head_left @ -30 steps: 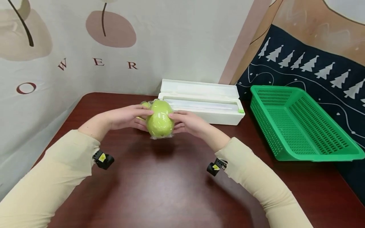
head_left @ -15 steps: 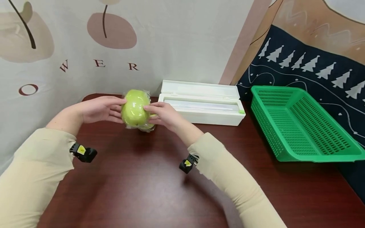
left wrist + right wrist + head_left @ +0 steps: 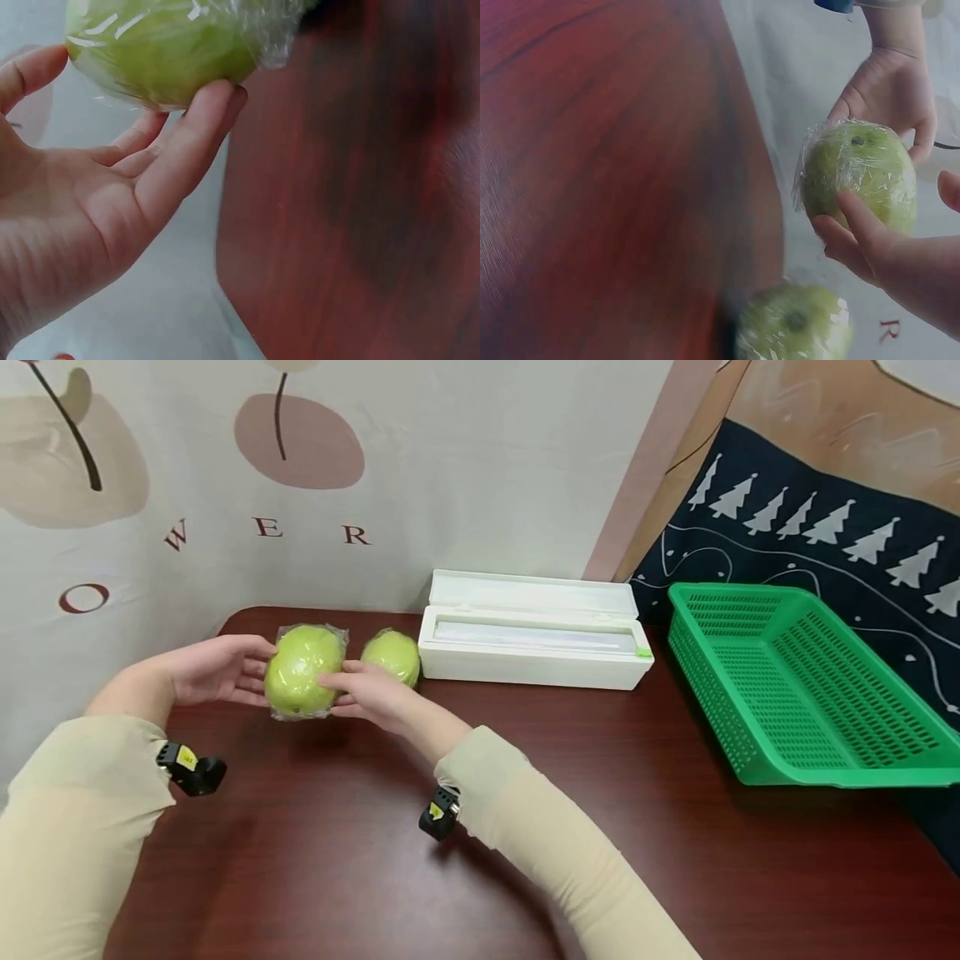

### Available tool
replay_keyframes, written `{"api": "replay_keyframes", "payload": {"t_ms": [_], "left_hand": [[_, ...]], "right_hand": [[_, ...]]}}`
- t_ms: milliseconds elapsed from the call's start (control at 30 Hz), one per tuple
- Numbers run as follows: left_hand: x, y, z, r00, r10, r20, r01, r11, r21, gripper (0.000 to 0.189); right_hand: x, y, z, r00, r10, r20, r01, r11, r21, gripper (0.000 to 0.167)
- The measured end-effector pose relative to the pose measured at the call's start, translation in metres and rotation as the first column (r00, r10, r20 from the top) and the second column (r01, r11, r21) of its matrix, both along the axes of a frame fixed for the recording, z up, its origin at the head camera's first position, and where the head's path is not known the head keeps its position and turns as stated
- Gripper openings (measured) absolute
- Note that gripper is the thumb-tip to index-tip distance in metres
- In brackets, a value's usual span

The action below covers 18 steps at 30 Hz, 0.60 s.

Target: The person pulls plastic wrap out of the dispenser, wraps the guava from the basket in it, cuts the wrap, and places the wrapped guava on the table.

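A large pale-green fruit (image 3: 303, 667) in clear plastic wrap is between my two hands at the back left of the table; its exact kind is hard to tell. My left hand (image 3: 213, 670) grips its left side, thumb and fingertips against the wrap. From the right, my right hand (image 3: 378, 697) holds it with thumb and fingers spread apart. Loose film bunches at one side of the fruit in the left wrist view. A second wrapped green fruit (image 3: 393, 652) sits on the table just behind my right hand, partly covered by it.
Right of the second fruit stands a white cling-film box (image 3: 536, 660), lid raised, with a light-green piece at its right end. A green plastic basket (image 3: 720, 718) is at the far right. A printed cloth (image 3: 480, 468) hangs behind the dark red table (image 3: 360, 860).
Both hands have carried the wrapped fruit leftward, first up and then lower toward the table. The second fruit, earlier mostly hidden behind it, now shows beside the box.
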<state>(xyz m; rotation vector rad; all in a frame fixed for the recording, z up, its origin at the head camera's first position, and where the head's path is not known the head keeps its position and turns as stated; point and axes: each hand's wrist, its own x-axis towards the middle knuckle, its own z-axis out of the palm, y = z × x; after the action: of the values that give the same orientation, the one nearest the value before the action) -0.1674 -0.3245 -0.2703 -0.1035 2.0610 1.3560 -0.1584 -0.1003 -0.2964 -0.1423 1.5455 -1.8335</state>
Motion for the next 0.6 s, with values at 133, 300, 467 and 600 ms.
{"api": "replay_keyframes", "payload": {"t_ms": [133, 300, 467, 600], "left_hand": [[0.005, 0.000, -0.012, 0.999, 0.009, 0.036, -0.008, 0.999, -0.042, 0.048], [0.008, 0.003, -0.027, 0.998, -0.007, 0.065, 0.014, 0.995, -0.095, 0.061], [0.009, 0.008, -0.035, 0.996, -0.005, 0.088, 0.014, 0.994, -0.110, 0.068], [0.012, 0.008, -0.036, 0.996, 0.009, 0.086, 0.002, 0.991, -0.134, 0.072]], "right_hand": [[0.005, -0.008, -0.013, 1.000, 0.007, 0.023, -0.007, 1.000, 0.028, 0.057], [0.008, -0.010, -0.028, 0.998, 0.017, 0.064, -0.020, 0.998, 0.054, 0.057], [0.010, -0.011, -0.036, 0.997, 0.023, 0.073, -0.028, 0.997, 0.075, 0.058], [0.012, -0.008, -0.038, 0.998, 0.038, 0.060, -0.044, 0.994, 0.102, 0.067]]}}
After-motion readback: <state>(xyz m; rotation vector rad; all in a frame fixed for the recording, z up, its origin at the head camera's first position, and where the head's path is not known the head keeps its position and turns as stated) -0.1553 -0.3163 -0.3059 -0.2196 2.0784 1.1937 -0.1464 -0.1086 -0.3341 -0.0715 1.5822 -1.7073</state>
